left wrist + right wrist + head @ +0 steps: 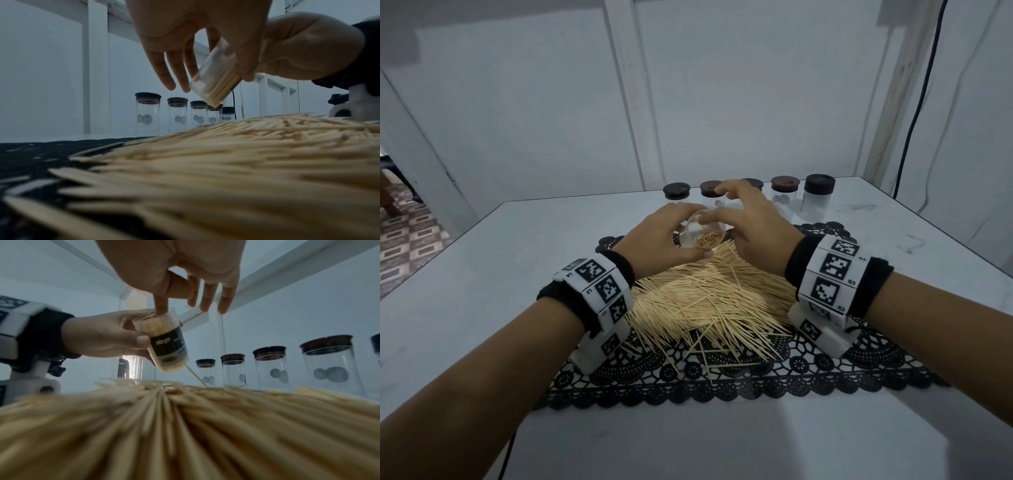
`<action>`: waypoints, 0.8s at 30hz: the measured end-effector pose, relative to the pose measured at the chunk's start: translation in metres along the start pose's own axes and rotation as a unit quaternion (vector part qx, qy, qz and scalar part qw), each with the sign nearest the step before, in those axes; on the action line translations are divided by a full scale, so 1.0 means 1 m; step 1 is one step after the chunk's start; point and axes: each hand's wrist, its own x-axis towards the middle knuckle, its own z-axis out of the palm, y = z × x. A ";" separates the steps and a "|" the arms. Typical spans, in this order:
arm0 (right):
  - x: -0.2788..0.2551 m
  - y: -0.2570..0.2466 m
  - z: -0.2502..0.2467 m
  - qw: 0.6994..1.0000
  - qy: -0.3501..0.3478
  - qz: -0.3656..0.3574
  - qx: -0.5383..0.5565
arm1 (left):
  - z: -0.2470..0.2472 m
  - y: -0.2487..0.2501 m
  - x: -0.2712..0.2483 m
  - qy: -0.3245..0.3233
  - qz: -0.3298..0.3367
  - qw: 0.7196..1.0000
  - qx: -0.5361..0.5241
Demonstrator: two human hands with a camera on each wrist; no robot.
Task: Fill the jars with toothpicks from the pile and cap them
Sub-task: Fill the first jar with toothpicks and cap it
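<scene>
Clear plastic cylindrical jar (164,340) of wooden toothpicks, tilted, in curled left hand (102,335); right hand (180,272) fingers relaxed.

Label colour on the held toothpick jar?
Black with pale lettering, on the toothpick jar; right wrist view shows it best.

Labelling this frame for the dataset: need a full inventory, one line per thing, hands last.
held jar: 1, clear with dark label, uncapped, tilted, partly filled with toothpicks, held above far end of pile
toothpick pile: 1 large heap, pale wood, on the mat
mat: 1, black lace, on table
capped jars: 5, clear, empty of toothpicks, dark lids, row at table's far edge
table: 1, white
cable: 1, black, on right wall
wrist bands: 2, white with black markers
left hand: grips the held jar
right hand: fingertip at the jar's mouth
</scene>
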 end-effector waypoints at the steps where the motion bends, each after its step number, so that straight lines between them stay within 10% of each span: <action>1: 0.000 0.000 -0.001 1.000 -0.002 -0.006 -0.022 | 0.000 -0.001 0.000 0.003 0.003 1.000 0.004; 15: -0.003 -0.005 0.001 0.995 -0.083 -0.004 -0.049 | 0.002 -0.006 0.002 0.009 0.014 0.999 0.037; 24: 0.001 0.002 -0.024 0.995 0.004 0.054 0.085 | 0.001 -0.005 0.003 0.015 -0.018 0.999 0.038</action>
